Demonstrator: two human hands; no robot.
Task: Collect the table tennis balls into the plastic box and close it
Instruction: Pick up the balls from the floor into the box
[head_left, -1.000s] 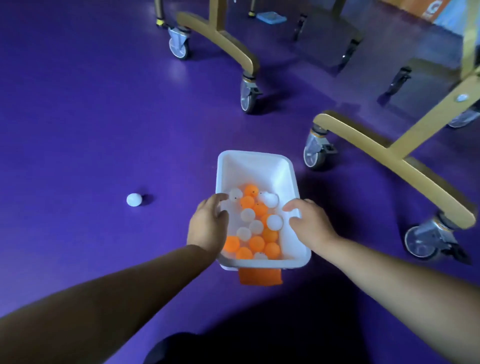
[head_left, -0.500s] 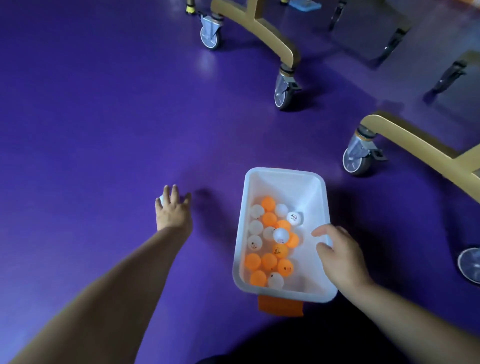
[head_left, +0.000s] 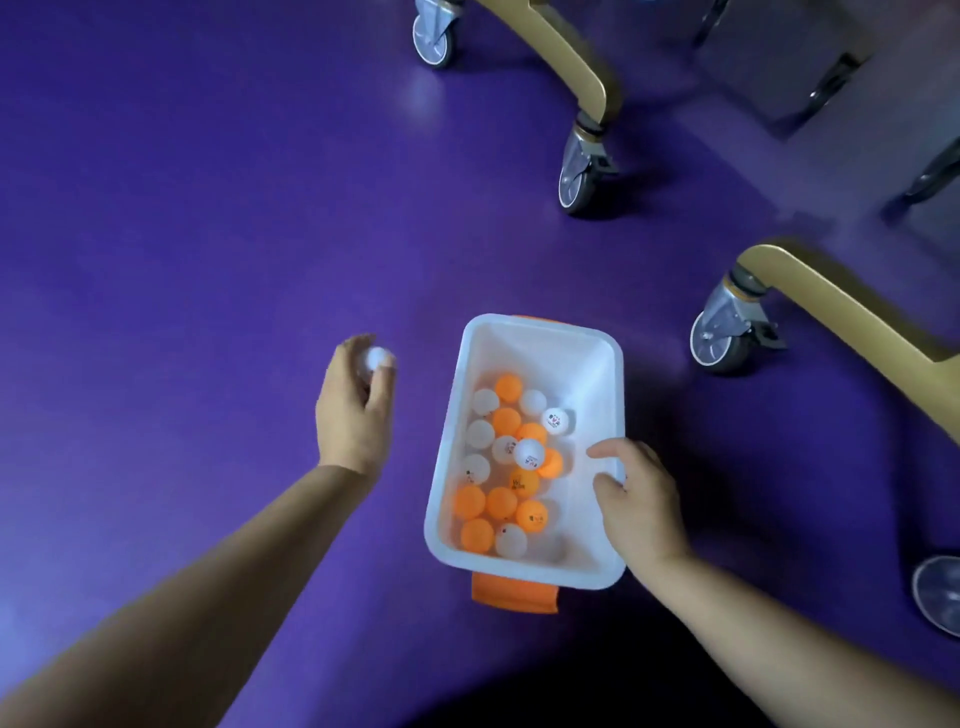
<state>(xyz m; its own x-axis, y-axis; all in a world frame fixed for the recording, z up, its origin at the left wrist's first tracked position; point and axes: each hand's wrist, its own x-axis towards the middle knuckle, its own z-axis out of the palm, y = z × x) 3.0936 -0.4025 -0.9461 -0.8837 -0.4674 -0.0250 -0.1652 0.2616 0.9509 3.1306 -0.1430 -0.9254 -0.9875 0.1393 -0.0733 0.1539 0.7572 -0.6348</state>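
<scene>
Now the left hand has its fingers curled round one white ball. It holds the ball up off the floor, a little way left of the box. The right hand grips the right wall of the box, thumb inside and fingers over the rim.

The box is white and open, and it sits on the floor between the two hands. Lots of balls, orange and white, lie in the near part of it. The far part is bare. An orange flap sticks out at the near end, and a bit of orange shows at the far end too. I see no lid.

The job now, I think, is to put this ball in. The left hand should go right, over the rim, and then down low before it lets go. These balls are light and bouncy, so a drop from high up could pop one back out. The bare far part looks like a good spot to aim for. The right hand should hold the box firm so it does not slide or tip.

Farther off stand yellow legs on grey wheels. A ball that gets away could roll under them.
</scene>
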